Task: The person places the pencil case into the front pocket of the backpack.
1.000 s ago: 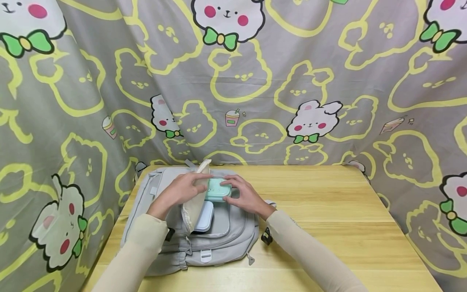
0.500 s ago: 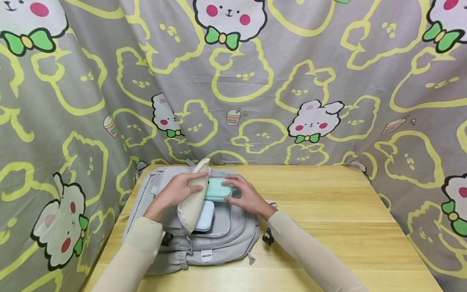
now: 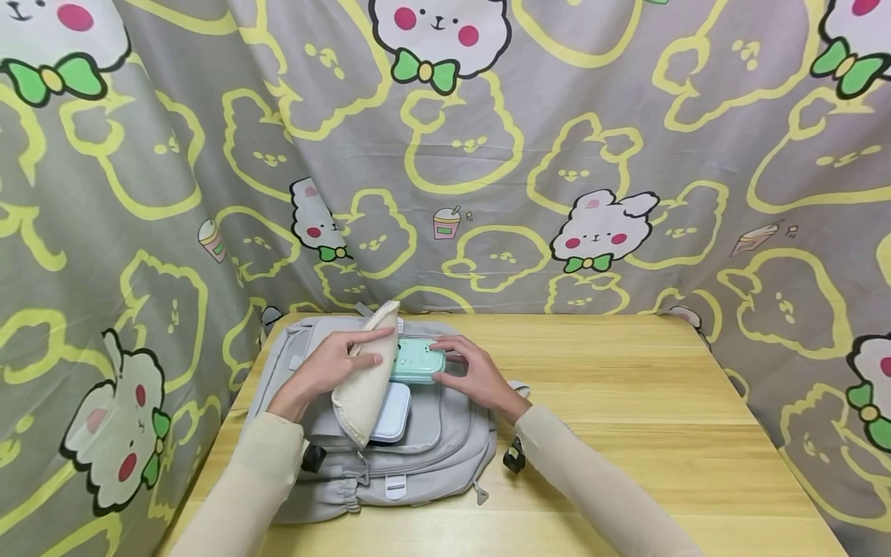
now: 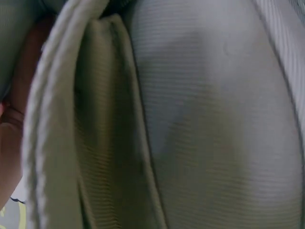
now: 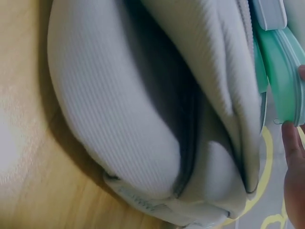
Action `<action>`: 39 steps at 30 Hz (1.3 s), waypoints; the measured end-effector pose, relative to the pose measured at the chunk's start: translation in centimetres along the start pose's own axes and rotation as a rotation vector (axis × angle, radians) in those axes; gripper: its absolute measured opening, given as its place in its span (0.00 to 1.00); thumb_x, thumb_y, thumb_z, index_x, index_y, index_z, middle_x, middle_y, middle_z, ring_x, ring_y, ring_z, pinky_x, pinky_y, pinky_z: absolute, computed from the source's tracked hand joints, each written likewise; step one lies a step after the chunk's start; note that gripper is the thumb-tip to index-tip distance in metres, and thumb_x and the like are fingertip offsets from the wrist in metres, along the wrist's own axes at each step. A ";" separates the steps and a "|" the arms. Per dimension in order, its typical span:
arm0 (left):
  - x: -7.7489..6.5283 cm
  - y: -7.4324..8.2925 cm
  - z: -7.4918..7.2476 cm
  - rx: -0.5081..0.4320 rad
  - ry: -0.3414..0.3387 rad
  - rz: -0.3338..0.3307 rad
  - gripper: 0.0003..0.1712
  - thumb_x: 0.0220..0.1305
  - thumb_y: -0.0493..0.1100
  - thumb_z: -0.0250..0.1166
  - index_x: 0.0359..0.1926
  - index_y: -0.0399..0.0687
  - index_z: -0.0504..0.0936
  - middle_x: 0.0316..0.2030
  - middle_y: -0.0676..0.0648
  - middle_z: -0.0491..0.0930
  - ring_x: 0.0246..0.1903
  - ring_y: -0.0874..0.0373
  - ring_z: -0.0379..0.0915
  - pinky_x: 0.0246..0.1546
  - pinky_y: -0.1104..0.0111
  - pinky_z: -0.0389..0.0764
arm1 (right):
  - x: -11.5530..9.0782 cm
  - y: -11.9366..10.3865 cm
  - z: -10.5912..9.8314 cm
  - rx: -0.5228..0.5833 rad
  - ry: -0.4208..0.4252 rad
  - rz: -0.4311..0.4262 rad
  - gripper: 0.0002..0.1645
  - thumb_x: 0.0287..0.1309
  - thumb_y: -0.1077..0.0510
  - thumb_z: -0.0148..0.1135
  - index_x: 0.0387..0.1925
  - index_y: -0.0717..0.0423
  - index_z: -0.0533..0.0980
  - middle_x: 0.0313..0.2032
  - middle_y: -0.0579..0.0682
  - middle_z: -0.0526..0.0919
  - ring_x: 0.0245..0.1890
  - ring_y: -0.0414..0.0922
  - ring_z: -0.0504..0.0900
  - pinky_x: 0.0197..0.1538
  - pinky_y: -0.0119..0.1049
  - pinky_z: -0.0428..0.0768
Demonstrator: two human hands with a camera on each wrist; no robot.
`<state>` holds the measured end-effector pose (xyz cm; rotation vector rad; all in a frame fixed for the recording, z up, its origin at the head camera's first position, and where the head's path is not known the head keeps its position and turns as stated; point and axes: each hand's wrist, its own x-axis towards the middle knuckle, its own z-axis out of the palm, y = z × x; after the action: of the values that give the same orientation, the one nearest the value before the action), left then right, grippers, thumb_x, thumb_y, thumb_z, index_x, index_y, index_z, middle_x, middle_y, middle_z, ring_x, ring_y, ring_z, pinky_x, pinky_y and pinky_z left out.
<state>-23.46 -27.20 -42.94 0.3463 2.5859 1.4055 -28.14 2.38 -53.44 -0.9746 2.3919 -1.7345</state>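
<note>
A light grey backpack (image 3: 459, 433) lies flat on the table, its front pocket open. My left hand (image 3: 323, 363) holds back the cream-lined pocket flap (image 3: 365, 394), thumb and index finger lying across the lining. In the pocket opening sits a mint-green case (image 3: 418, 360) with small printed marks on its top; the flap covers its left end. My right hand (image 3: 480, 375) holds that case by its right end, thumb at the near side and fingers at the far side. A pale blue case (image 3: 393, 411) lies just nearer, partly under the flap.
The wooden table (image 3: 626, 371) extends to the right of the bag. A grey patterned curtain (image 3: 487, 170) closes off the back and sides. A zipper pull (image 3: 481, 493) and a strap buckle (image 3: 395, 486) are at the bag's near edge.
My left hand has drawn the flap a little to the left. The right hand has shifted slightly right along with the green case, showing more of its top.
</note>
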 end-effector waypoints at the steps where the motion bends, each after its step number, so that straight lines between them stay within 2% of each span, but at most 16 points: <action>1: 0.0 -0.1 0.0 -0.003 -0.004 0.001 0.30 0.76 0.40 0.69 0.76 0.55 0.79 0.80 0.38 0.67 0.82 0.37 0.56 0.77 0.41 0.67 | 0.0 -0.1 0.0 0.005 0.000 0.000 0.29 0.65 0.61 0.79 0.66 0.54 0.82 0.73 0.59 0.77 0.74 0.56 0.76 0.73 0.49 0.79; 6: 0.2 -0.3 0.0 -0.025 -0.015 0.011 0.29 0.76 0.39 0.68 0.75 0.54 0.80 0.80 0.38 0.68 0.83 0.37 0.55 0.79 0.39 0.62 | 0.3 -0.2 0.2 0.002 -0.006 -0.002 0.29 0.66 0.60 0.78 0.67 0.55 0.82 0.74 0.62 0.75 0.74 0.57 0.76 0.72 0.48 0.79; 17: 0.3 -0.9 0.3 -0.085 -0.015 0.029 0.28 0.76 0.39 0.68 0.74 0.52 0.81 0.80 0.39 0.69 0.83 0.37 0.55 0.78 0.39 0.63 | 0.9 -0.5 1.1 -0.022 -0.017 -0.009 0.30 0.64 0.60 0.80 0.66 0.55 0.82 0.73 0.57 0.77 0.74 0.55 0.76 0.70 0.41 0.81; 26: 0.3 -1.1 0.3 -0.115 -0.014 0.035 0.28 0.75 0.39 0.69 0.73 0.52 0.82 0.80 0.39 0.69 0.83 0.38 0.55 0.77 0.41 0.65 | 1.5 -0.6 2.2 0.001 -0.018 -0.032 0.30 0.65 0.59 0.79 0.67 0.56 0.82 0.72 0.58 0.77 0.73 0.58 0.76 0.71 0.50 0.81; 34: 0.3 -1.1 0.4 -0.131 -0.013 0.051 0.28 0.75 0.39 0.69 0.73 0.50 0.82 0.79 0.40 0.70 0.82 0.39 0.57 0.74 0.44 0.69 | 2.0 -0.8 2.7 0.014 -0.025 -0.028 0.30 0.64 0.60 0.80 0.66 0.57 0.82 0.72 0.59 0.78 0.72 0.57 0.78 0.70 0.47 0.81; 39: 0.4 -1.3 0.3 -0.130 -0.007 0.055 0.28 0.75 0.40 0.70 0.73 0.50 0.82 0.79 0.40 0.71 0.82 0.39 0.57 0.71 0.50 0.72 | 2.3 -0.8 3.2 0.039 -0.013 -0.027 0.30 0.63 0.59 0.81 0.65 0.56 0.83 0.71 0.58 0.79 0.71 0.58 0.80 0.69 0.50 0.82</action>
<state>-23.89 -27.56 -44.21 0.4055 2.4818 1.5782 -28.41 -1.59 -53.22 -1.0144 2.3386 -1.7709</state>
